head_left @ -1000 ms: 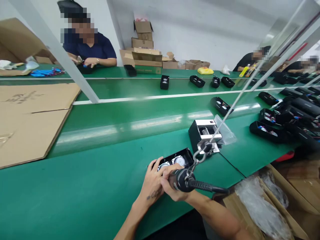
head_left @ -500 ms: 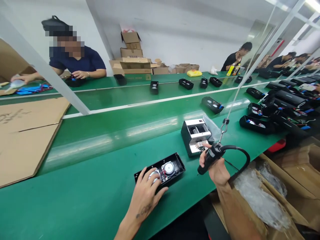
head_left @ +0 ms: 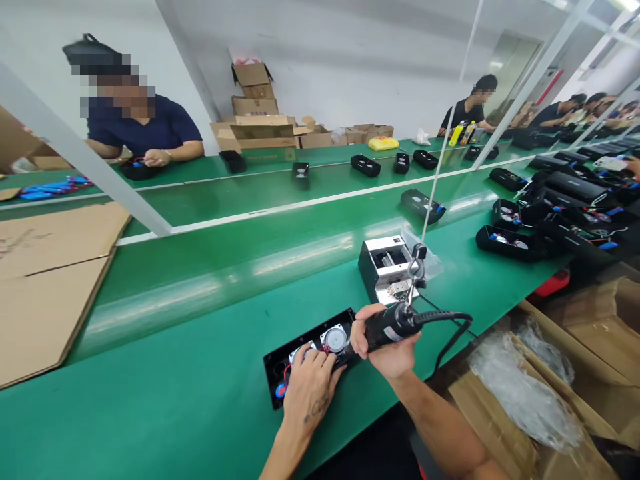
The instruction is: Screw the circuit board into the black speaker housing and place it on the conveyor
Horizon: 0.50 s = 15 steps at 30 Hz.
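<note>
So far, your right hand [head_left: 385, 350] is closed around a black electric screwdriver [head_left: 390, 327], while your open left hand [head_left: 310, 387] rests on a black speaker housing [head_left: 273, 380], two speakers [head_left: 335, 339] seated inside, cover not yet on.

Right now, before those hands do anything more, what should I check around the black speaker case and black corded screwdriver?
Black plastic speaker case lying flat on the green bench: ok.
Left hand resting on the case: ok.
Right hand gripping the black corded screwdriver: ok.
Screwdriver bit: cannot tell, hidden by the hand.
Black cord free of snags: ok.
Red wire clear of the fingers: cannot tell.
</note>
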Motion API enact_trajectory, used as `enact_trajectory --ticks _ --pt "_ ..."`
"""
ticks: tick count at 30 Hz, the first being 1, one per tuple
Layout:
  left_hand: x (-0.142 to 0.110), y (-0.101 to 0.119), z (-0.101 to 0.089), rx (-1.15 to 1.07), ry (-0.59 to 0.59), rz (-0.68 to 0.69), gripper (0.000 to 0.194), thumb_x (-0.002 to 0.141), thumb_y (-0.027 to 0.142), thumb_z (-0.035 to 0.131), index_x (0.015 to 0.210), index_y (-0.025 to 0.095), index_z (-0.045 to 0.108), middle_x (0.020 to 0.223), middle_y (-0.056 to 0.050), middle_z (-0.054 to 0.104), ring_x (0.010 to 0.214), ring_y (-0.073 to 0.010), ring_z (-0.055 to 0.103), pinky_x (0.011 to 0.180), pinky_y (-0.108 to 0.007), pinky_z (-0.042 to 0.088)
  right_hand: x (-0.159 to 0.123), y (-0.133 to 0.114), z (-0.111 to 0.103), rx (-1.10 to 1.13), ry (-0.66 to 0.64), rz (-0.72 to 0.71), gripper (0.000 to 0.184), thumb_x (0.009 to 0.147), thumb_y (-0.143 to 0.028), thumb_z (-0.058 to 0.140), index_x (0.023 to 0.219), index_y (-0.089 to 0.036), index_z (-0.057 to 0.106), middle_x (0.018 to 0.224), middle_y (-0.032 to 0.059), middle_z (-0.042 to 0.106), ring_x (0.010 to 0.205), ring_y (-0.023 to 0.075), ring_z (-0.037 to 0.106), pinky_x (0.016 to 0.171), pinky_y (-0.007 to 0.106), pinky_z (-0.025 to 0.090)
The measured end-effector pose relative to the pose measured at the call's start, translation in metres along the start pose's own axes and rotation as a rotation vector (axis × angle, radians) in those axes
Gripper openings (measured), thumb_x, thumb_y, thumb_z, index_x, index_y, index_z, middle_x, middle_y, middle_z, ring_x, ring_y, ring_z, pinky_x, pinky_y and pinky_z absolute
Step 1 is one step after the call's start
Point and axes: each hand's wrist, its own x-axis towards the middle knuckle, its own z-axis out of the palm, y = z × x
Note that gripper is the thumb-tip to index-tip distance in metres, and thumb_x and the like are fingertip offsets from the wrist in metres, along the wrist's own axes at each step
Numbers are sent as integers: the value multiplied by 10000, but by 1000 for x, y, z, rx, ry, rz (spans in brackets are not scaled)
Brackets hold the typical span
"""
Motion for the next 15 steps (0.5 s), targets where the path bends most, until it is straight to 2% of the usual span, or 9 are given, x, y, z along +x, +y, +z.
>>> enact_trajectory --ticks 6,15 --pt "-2 0 5 -78 27 -28 160 1063 295 605 938 238 687 825 -19 714 853 -243 676 1086 -537 498 -2 15 -2 8 -48 -4 839 779 -1006 552 1031 -216 680 551 -30 533 401 139 403 406 269 339" --pt "-5 -1 0 -137 32 -7 148 1035 265 656 893 235 680 785 -1 686 826 -229 653 1060 -517 517 -5 -6 2 44 -62 -42 801 825 -964 584 1081 -218 723 593 -11 563 460 149 437 444 263 367"
